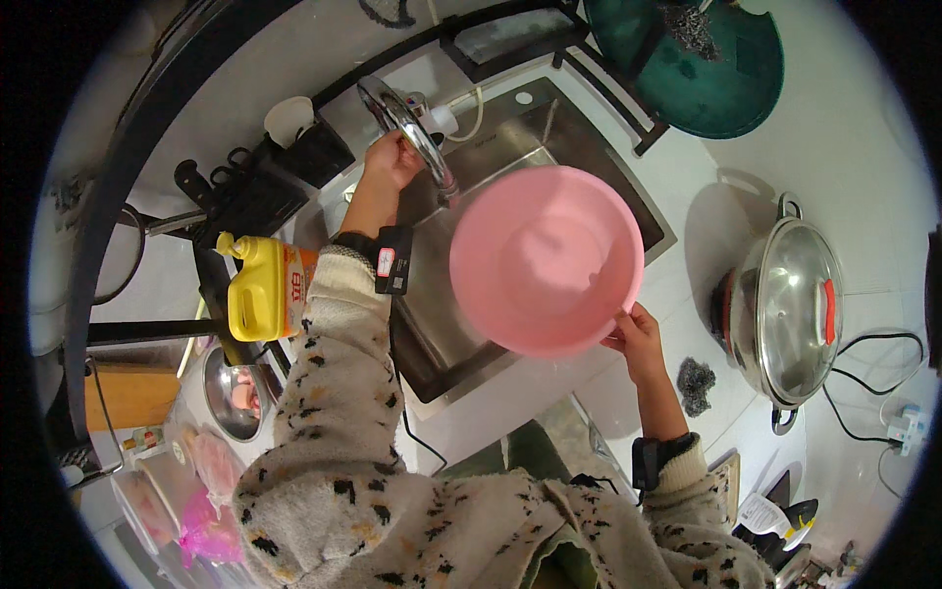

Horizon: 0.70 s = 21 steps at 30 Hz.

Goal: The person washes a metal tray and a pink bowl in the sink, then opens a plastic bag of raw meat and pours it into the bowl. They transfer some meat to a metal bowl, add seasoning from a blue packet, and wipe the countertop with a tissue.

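Note:
A pink plastic basin point(541, 258) is over the stainless steel sink point(434, 309), its inside facing up towards me. My right hand point(634, 335) grips the basin's rim at the lower right. My left hand point(394, 160) is at the base of the chrome faucet point(412, 132), behind its curved spout; whether the fingers close on a part there is hidden. The spout's tip hangs just left of the basin. I cannot tell whether water runs from it.
A yellow detergent jug point(257, 291) stands left, near a knife holder point(257, 199) and a metal bowl point(234, 394) with pinkish food. On the right are a steel wool pad point(695, 386) and a lidded metal pot point(798, 313). A black rack point(614, 96) runs behind the sink.

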Motion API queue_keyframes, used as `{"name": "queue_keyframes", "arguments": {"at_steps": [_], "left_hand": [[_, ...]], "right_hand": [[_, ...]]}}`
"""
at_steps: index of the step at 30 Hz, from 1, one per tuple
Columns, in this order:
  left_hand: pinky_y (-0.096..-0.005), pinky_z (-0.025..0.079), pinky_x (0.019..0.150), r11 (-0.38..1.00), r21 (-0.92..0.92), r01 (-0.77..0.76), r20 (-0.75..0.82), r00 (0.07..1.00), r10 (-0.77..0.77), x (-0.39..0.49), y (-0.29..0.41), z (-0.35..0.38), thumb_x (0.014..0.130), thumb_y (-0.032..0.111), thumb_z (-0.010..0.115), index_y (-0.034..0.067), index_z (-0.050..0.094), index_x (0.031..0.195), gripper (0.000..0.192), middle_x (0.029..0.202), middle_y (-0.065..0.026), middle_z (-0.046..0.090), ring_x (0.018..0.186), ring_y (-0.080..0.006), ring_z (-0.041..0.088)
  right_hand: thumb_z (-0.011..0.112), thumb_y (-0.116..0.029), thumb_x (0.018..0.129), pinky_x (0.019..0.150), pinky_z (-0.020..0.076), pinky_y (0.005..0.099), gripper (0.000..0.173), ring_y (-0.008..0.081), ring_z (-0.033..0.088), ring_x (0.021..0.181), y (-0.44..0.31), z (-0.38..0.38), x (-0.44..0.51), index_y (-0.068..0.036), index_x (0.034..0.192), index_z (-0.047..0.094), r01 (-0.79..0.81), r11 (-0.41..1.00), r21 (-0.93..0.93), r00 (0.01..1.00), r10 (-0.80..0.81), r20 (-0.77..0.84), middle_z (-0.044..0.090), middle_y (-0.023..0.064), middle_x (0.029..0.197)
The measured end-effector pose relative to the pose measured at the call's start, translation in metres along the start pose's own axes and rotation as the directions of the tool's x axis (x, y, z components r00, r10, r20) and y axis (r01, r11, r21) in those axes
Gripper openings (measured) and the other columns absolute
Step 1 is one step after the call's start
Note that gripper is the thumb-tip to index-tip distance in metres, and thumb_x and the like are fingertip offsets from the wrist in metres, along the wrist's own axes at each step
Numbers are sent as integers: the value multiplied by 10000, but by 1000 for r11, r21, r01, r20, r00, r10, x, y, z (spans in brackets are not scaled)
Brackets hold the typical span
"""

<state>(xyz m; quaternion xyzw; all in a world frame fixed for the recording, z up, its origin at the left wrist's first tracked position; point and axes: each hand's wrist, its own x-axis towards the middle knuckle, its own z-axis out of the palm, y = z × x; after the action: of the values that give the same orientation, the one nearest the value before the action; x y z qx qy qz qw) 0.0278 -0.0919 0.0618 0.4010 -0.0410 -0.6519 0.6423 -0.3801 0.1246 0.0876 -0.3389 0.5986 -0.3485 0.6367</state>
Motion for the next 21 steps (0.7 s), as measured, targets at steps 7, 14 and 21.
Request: {"name": "queue_keyframes", "arguments": {"at_steps": [7,14,21], "left_hand": [[-339,501,684,989,48,136,249,958,-144,-36,-45,-48,844,117,479,56,557,1013,196,876,-67,598,755,-239,584],[-199,319,412,802,-367,471,256,880,-400,-66,-108,-33,887,183,473,90,563,818,146,626,28,469,485,-74,436],[-220,159,340,845,-328,422,187,906,-380,-72,-119,-34,899,165,431,158,397,590,311,493,60,256,383,-75,233]], "right_hand": [[508,-225,877,625,523,261,242,109,606,725,0,-9,9,-49,1032,569,-3,1000,4,997,3,-77,623,31,853],[497,-249,886,629,516,244,262,113,615,720,-6,-18,11,-59,1053,565,27,1000,1,996,-27,-85,630,28,876],[504,-261,886,615,520,245,280,122,622,718,-7,-22,11,-49,1061,558,9,999,39,997,-6,-79,633,39,898]]}}
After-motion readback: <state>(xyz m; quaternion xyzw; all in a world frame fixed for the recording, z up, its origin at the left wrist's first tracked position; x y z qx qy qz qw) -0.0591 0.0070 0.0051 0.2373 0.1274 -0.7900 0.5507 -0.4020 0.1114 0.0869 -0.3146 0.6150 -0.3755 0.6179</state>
